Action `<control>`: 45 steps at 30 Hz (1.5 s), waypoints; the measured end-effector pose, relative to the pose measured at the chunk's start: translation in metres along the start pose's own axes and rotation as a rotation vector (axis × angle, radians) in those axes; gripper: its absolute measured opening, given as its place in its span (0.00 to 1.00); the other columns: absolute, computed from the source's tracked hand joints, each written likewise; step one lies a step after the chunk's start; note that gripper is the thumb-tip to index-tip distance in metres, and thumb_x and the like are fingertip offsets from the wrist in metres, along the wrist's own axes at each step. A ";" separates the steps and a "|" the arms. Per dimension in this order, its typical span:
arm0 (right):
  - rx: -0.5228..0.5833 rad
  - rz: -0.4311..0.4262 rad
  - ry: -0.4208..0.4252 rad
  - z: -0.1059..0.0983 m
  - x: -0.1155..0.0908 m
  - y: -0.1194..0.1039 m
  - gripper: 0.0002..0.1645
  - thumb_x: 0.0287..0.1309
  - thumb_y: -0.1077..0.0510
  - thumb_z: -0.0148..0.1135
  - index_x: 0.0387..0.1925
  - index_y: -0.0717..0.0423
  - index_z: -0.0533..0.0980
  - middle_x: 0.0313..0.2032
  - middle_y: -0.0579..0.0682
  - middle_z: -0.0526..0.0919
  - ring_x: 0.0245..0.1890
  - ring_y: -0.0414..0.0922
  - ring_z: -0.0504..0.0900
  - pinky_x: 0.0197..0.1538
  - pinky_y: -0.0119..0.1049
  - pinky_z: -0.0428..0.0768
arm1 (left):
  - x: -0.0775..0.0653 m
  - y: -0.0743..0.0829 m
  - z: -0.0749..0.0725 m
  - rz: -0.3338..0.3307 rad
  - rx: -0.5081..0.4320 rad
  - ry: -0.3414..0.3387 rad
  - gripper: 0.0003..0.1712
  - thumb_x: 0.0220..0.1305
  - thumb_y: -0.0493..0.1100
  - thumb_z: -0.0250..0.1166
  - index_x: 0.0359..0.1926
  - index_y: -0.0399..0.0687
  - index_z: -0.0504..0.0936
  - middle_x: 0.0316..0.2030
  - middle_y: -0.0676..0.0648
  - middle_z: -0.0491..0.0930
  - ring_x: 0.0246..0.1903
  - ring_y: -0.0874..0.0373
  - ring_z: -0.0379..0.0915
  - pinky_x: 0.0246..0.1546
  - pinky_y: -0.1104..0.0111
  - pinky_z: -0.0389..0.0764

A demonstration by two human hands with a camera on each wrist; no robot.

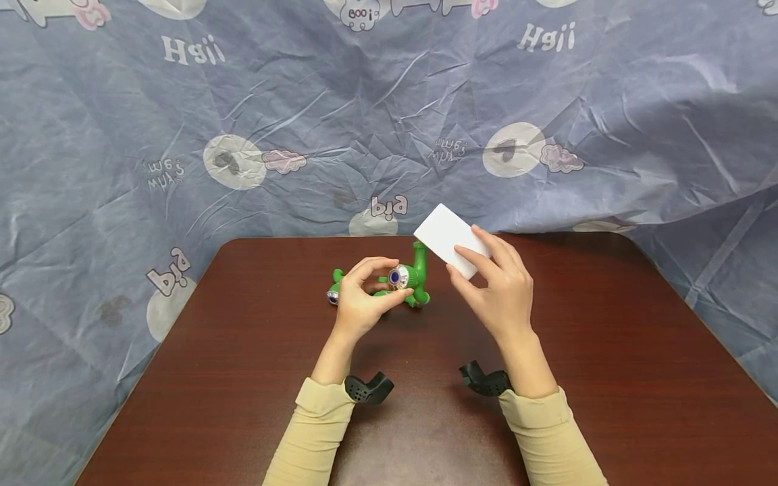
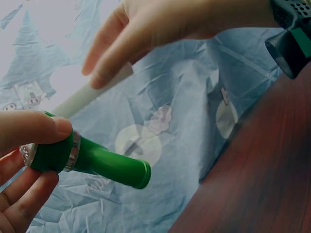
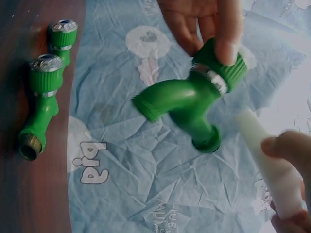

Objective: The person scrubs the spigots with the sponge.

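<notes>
A green plastic tap [image 1: 421,266] with a ribbed knob, silver cap and blue centre is held above the table by my left hand [image 1: 357,302], which pinches the knob between thumb and fingers. In the right wrist view, the spout and inlet of that tap [image 3: 180,97] point away from the knob. My right hand [image 1: 503,293] grips a flat white block [image 1: 451,236], which looks like a sponge, by its edges. The block is close to the tap; whether they touch I cannot tell. Two more green taps, a nearer one [image 3: 44,92] and a farther one [image 3: 63,36], rest on the table.
The dark wooden table [image 1: 243,378] ends at a far edge just behind the taps. A wrinkled blue-grey printed cloth [image 1: 365,121] hangs behind it. Black camera mounts, one on the left wrist [image 1: 367,389] and one on the right wrist [image 1: 486,380], jut inward over the table.
</notes>
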State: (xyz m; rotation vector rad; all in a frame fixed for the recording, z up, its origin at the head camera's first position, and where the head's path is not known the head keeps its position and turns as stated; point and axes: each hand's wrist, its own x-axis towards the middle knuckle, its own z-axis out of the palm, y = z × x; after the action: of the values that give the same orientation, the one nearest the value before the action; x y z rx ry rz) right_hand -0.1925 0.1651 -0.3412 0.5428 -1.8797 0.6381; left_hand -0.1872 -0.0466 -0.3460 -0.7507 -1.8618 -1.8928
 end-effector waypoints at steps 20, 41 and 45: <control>0.024 -0.019 -0.198 0.001 -0.001 -0.006 0.18 0.40 0.57 0.74 0.38 0.54 0.84 0.52 0.54 0.79 0.50 0.53 0.77 0.41 0.49 0.79 | -0.001 0.006 0.001 0.024 0.079 -0.110 0.24 0.41 0.23 0.72 0.44 0.27 0.80 0.41 0.35 0.78 0.39 0.46 0.74 0.37 0.59 0.82; 0.069 0.046 -0.164 -0.005 0.001 -0.007 0.16 0.41 0.56 0.72 0.37 0.55 0.85 0.51 0.54 0.80 0.48 0.53 0.78 0.40 0.46 0.78 | 0.001 0.003 -0.005 0.042 0.053 0.000 0.25 0.39 0.21 0.72 0.44 0.24 0.78 0.41 0.32 0.77 0.37 0.49 0.77 0.34 0.51 0.81; 0.128 0.041 -0.190 -0.006 0.002 -0.007 0.16 0.40 0.57 0.73 0.37 0.54 0.85 0.51 0.53 0.80 0.47 0.52 0.78 0.40 0.44 0.77 | 0.002 -0.003 -0.007 0.059 0.048 0.033 0.25 0.40 0.21 0.72 0.44 0.23 0.78 0.41 0.33 0.77 0.36 0.50 0.77 0.34 0.53 0.82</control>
State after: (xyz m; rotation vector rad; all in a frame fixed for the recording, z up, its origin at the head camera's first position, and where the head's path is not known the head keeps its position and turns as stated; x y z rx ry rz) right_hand -0.1847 0.1638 -0.3356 0.6685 -2.0412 0.7599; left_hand -0.1907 -0.0528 -0.3470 -0.7461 -1.8372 -1.8074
